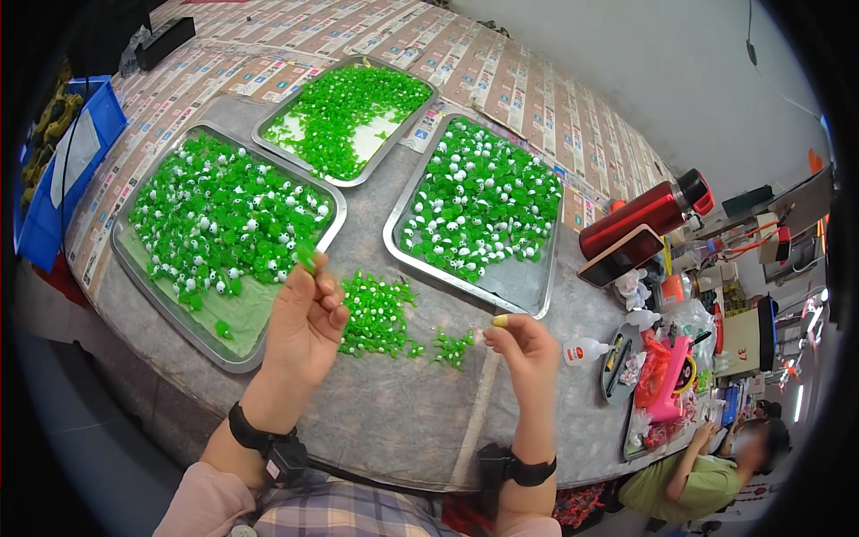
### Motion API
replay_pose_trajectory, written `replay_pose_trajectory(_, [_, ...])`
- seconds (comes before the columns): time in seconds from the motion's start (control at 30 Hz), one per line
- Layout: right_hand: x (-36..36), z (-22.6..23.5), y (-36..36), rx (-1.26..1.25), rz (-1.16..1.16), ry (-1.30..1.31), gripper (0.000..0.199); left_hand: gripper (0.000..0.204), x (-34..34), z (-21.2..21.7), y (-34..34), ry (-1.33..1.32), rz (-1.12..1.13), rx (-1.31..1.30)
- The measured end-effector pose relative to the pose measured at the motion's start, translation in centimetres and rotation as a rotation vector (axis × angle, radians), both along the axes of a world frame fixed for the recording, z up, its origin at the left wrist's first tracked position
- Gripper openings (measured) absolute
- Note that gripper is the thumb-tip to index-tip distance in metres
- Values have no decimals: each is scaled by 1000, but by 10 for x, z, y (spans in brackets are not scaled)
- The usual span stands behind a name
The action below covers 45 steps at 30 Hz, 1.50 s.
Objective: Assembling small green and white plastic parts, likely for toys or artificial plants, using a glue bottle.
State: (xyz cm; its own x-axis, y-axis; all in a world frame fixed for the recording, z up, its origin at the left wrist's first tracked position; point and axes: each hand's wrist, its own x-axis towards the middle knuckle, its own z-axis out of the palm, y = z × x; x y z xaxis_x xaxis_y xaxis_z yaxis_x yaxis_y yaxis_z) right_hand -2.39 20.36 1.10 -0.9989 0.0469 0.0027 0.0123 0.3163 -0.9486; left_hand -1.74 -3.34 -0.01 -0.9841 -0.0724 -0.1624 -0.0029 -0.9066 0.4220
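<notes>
A green piece (pixel 307 255) stands at the fingertips of the left hand (pixel 309 309), held above the near edge of the left tray (pixel 192 315). Its long axis looks short and tilted, the free end pointing toward eleven o'clock; the fingers hide the rest. The left grip is pinched together around it. The right hand (pixel 523 345) has its thumb and a yellow-tipped finger close together; I cannot tell whether that grip holds something tiny or nothing.

The step in hand seems to be handling these bits singly, one at a time. The next move would call for a light, exact pinch and a steady wrist, since the pieces are small and lie tangled.

Between the hands, on the grey surface (pixel 403 412), lies a small pile (pixel 376 315) of green bits with pale spots. From that pile, a smaller cluster (pixel 452 347) sits toward four o'clock, just beside the right fingertips. The left tray, at ten o'clock, holds green pieces among white beads with dark dots. A back tray (pixel 369 139) is at twelve, and a right tray (pixel 514 282), also loaded with beads, at one.

Farther out, a white bottle (pixel 584 350) is at three o'clock, a red flask (pixel 629 221) at two, and a co-worker (pixel 693 483) at four.
</notes>
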Motion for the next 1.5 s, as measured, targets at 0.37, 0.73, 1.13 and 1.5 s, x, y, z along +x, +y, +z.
replay_pose_trajectory(0.37, [-3, -14, 3, 639, 180, 17, 13, 20, 14, 1, 22, -71, -461, -329])
replay_pose_trajectory(0.73, [-7, -13, -2, 625, 154, 232, 16, 20, 16, -1, 28, -54, -562, -435])
replay_pose_trajectory(1.13, [-13, -25, -12, 618, 176, 176, 10, 18, 16, -1, 32, -52, -586, -464])
replay_pose_trajectory(1.5, [16, 10, -28, -130, 307, 38, 15, 20, 19, -7, 35, 48, -659, -477])
